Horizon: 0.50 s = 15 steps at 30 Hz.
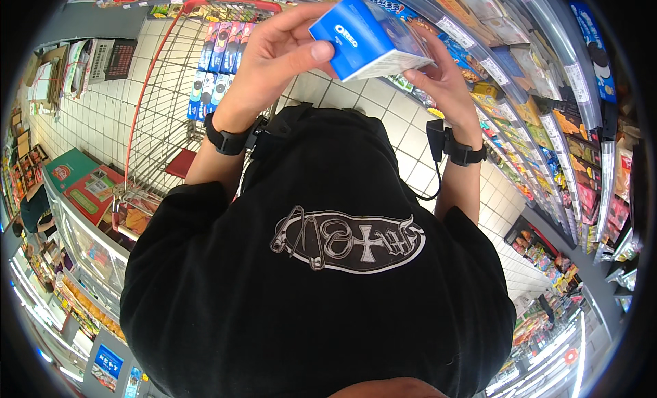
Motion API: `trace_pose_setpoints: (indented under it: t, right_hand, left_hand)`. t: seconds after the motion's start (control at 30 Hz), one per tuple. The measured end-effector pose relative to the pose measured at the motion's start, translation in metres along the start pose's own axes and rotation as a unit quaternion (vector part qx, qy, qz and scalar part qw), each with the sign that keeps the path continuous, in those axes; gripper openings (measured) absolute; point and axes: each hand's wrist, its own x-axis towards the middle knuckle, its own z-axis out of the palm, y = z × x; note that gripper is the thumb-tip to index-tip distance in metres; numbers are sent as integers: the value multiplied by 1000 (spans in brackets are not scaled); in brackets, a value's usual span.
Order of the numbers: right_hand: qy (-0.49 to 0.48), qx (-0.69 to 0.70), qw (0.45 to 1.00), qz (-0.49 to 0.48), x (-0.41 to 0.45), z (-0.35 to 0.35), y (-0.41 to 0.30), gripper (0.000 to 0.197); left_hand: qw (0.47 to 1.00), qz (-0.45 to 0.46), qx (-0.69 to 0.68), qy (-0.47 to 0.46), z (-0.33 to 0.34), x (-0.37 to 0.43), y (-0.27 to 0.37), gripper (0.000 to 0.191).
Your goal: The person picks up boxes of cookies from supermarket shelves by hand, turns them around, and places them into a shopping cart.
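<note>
Between both hands I hold a blue Oreo box point(354, 41) up near the shelf, tilted, with its blue end turned towards me. My left hand point(279, 59) grips the end on the left, its thumb on the blue face. At the other end my right hand point(439, 79) has its thumb under the white printed side and its fingers behind, partly hidden by the box. Several slim Oreo boxes point(218, 49) stand in two groups in the wire shopping cart point(159, 95), just left of my left forearm.
Shelves of packaged snacks with a price rail point(495, 72) curve along the right side. On the left are a bundle of flattened cardboard point(49, 79), a dark plastic crate point(120, 59) and a green and red carton point(84, 182). A person point(36, 208) is at the far left.
</note>
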Motion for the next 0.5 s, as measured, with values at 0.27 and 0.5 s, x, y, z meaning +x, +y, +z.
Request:
trace_pose_setpoints:
  t: [0.27, 0.5]
  right_hand:
    - [-49, 4, 998, -49, 12, 1, 8, 68]
    - [-59, 13, 997, -53, 16, 1, 16, 68]
  left_hand:
    - [999, 34, 32, -5, 21, -1, 1, 57]
    - [981, -129, 126, -78, 21, 4, 9, 61]
